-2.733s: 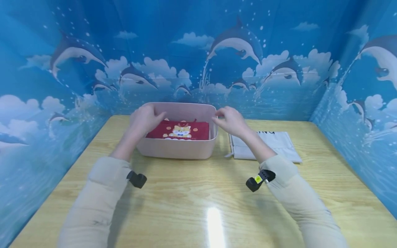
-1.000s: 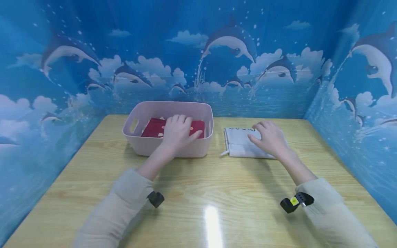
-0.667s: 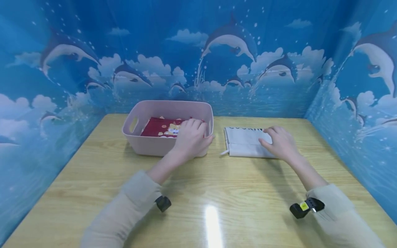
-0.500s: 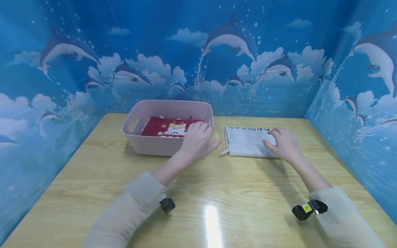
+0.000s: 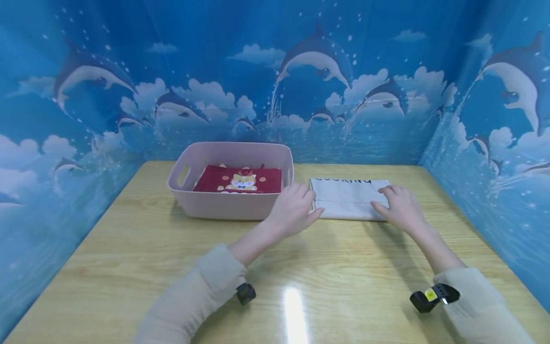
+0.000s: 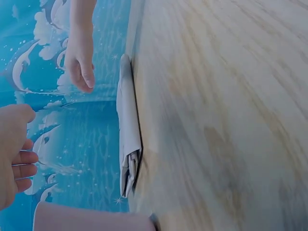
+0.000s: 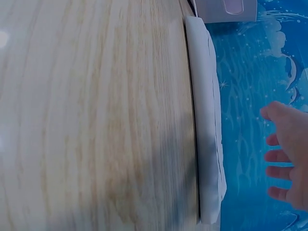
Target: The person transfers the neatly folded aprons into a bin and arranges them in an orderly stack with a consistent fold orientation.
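Observation:
A folded white cloth (image 5: 345,198) with black lettering lies flat on the table, right of the pink basket (image 5: 223,207). My left hand (image 5: 293,210) hovers at its left end, hiding that edge and the basket's near right corner. Over its right end is my right hand (image 5: 401,208), fingers spread and holding nothing. Both wrist views show the cloth (image 6: 127,120) lying edge-on, with a gap between it and the left hand (image 6: 12,156) and the right hand (image 7: 291,149). Inside the basket lies a folded red cloth (image 5: 262,179) with a cartoon animal print.
The wooden table (image 5: 215,248) reaches back to a blue dolphin-print curtain (image 5: 258,81) on the far side and both flanks. In the right wrist view, the basket (image 7: 216,12) stands beyond the white cloth's far end.
Both hands have left the basket's sides. My left hand has moved right across the basket to the white cloth's left end; my right hand has moved right along the cloth.

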The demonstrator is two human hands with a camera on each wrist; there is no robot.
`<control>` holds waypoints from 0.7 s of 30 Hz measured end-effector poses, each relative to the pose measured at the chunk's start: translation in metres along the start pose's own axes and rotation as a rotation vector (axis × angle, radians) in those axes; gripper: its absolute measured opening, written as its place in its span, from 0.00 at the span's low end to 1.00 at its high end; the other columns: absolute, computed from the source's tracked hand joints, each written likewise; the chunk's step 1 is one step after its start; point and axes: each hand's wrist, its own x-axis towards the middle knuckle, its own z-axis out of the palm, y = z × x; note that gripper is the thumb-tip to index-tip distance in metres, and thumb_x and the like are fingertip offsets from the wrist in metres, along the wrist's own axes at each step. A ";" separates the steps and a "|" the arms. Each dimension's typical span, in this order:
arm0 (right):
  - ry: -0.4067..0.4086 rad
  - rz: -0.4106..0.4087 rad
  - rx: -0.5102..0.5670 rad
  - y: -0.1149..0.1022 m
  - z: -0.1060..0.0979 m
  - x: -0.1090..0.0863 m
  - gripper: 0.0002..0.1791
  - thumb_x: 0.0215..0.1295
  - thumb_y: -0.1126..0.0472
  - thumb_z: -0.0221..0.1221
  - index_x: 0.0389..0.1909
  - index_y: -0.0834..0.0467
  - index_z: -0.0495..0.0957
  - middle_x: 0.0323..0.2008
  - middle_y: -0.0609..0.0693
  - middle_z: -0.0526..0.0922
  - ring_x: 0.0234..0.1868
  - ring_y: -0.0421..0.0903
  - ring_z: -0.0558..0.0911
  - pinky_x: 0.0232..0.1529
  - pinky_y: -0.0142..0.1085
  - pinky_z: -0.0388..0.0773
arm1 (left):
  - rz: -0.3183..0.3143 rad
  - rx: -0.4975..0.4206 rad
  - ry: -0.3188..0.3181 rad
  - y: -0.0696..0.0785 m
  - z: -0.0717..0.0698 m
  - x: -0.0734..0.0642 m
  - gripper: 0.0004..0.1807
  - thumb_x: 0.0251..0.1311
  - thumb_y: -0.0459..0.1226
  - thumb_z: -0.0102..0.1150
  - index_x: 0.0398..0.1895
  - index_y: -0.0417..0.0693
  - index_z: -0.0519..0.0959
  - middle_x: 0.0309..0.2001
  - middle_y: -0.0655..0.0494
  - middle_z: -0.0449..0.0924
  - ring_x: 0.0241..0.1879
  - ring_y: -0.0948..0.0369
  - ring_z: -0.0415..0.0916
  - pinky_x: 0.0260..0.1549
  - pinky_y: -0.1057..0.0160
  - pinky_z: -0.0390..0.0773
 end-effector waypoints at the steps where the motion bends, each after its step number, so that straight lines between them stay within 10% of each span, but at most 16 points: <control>1: -0.008 0.009 0.002 0.001 0.000 -0.001 0.27 0.65 0.52 0.54 0.52 0.73 0.70 0.53 0.73 0.69 0.54 0.69 0.65 0.53 0.62 0.61 | 0.003 -0.005 -0.004 0.001 0.002 0.001 0.17 0.59 0.50 0.56 0.35 0.44 0.78 0.32 0.55 0.75 0.37 0.59 0.72 0.39 0.64 0.73; 13: -0.042 0.073 0.028 0.016 0.003 -0.004 0.29 0.68 0.50 0.51 0.56 0.72 0.67 0.55 0.73 0.66 0.56 0.70 0.64 0.53 0.64 0.60 | -0.156 -0.008 -0.288 0.019 0.028 0.011 0.26 0.61 0.53 0.53 0.53 0.45 0.72 0.48 0.52 0.74 0.49 0.57 0.69 0.49 0.61 0.70; 21: -0.039 0.109 0.028 0.025 0.005 -0.001 0.29 0.67 0.52 0.52 0.57 0.74 0.65 0.54 0.74 0.66 0.54 0.71 0.64 0.52 0.65 0.61 | -0.282 -0.054 -0.350 0.015 0.045 0.022 0.26 0.63 0.55 0.48 0.54 0.45 0.71 0.49 0.51 0.74 0.48 0.57 0.69 0.50 0.61 0.70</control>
